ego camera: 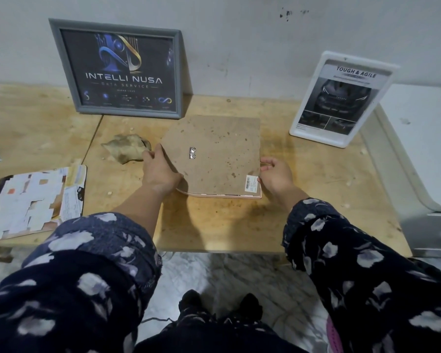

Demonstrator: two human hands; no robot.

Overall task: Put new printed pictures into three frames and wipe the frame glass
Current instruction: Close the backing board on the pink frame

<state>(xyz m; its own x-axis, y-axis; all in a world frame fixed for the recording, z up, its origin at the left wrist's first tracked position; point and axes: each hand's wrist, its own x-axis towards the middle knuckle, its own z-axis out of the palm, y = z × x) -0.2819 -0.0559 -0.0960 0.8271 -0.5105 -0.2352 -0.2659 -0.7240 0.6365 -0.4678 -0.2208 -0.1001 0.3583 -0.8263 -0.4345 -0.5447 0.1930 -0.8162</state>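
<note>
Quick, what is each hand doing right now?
Left hand: gripping the left edge of the face-down pink frame.
Right hand: pinching the frame's right edge near the barcode sticker.

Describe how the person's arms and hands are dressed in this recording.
Both arms wear loose dark navy sleeves printed with pale grey-white leaf-like blotches, pushed up to mid-forearm. The left hand and right hand are bare: no gloves, rings, watch or bracelets visible.

grey frame [117,70]; white frame [341,98]; navy floral sleeves [362,263]
</note>
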